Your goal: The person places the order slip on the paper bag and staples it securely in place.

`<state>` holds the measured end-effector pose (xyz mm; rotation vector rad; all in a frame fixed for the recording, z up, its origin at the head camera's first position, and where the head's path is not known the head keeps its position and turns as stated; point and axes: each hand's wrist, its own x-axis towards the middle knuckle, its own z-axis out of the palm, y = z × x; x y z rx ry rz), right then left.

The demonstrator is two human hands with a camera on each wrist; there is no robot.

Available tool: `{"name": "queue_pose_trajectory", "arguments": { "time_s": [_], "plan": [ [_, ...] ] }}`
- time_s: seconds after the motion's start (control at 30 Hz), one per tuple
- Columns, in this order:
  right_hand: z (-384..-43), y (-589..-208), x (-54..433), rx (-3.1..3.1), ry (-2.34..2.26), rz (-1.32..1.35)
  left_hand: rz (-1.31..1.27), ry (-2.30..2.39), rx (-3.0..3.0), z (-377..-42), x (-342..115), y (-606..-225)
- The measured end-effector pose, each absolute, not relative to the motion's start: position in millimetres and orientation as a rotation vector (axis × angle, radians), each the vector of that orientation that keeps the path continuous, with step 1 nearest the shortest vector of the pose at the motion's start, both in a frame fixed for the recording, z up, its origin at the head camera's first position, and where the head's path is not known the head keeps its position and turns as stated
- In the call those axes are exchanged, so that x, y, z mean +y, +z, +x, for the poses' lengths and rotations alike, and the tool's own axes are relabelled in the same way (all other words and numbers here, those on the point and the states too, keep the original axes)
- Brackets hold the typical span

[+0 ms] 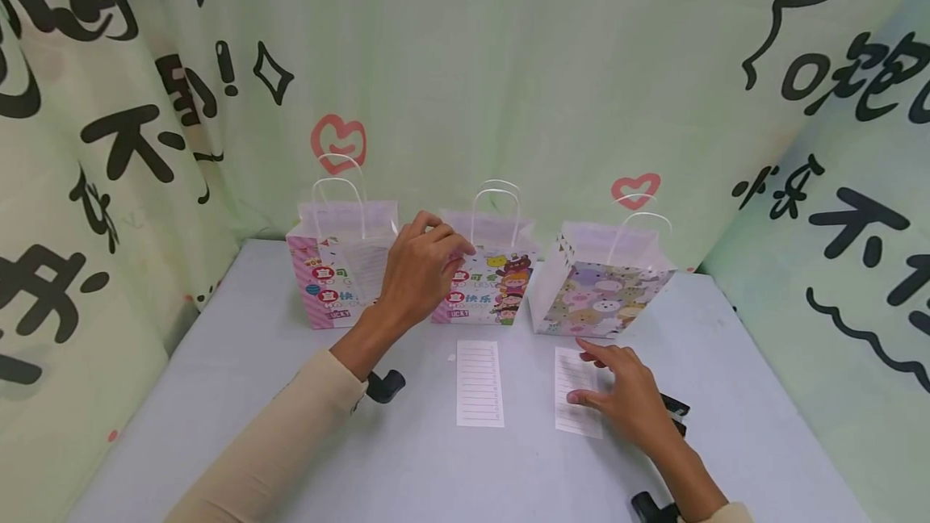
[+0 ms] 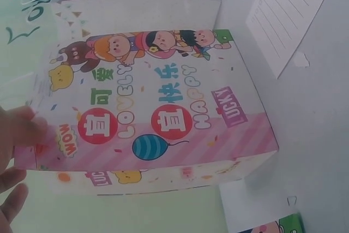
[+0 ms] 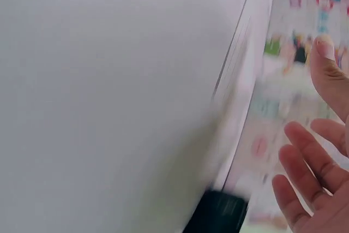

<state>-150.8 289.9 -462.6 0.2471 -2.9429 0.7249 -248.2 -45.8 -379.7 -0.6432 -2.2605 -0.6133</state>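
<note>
My left hand [image 1: 425, 265] is at the upper left corner of the middle paper bag [image 1: 483, 285], a pink-and-white gift bag with cartoon figures and white handles. In the left wrist view, the thumb lies on the front of this gift bag [image 2: 180, 96] near its rim, with the other fingers beyond the edge, pinching it. Over the right lined paper slip [image 1: 569, 406] hovers my right hand [image 1: 625, 394], thumb and fingers spread apart and holding nothing. In the right wrist view, the same hand [image 3: 322, 178] shows its loose fingers beside blurred bag fronts.
To the left stands a similar pink bag [image 1: 320, 281], a pale lined sheet [image 1: 363, 269] overlapping its front. A bag with animal faces [image 1: 596, 297] stands at the right. Another lined slip [image 1: 479, 386] lies mid-table. A small dark object [image 1: 677, 408] is beside the right hand.
</note>
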Motion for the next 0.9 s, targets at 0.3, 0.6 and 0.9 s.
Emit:
{"name": "queue_pose_trajectory", "arguments": {
  "time_s": [0.3, 0.6, 0.9],
  "plan": [
    [-158, -464, 235, -2.928, 0.86, 0.378, -0.633, -0.612, -2.267, -248, -46, -379],
    [-169, -471, 199, -2.993, 0.848, 0.448, -0.635, -0.596, -2.281, -247, -47, -378],
    [-177, -475, 176, -3.09, 0.751, 0.454, -0.636, -0.579, -2.279, -247, -47, -378]
  ]
}}
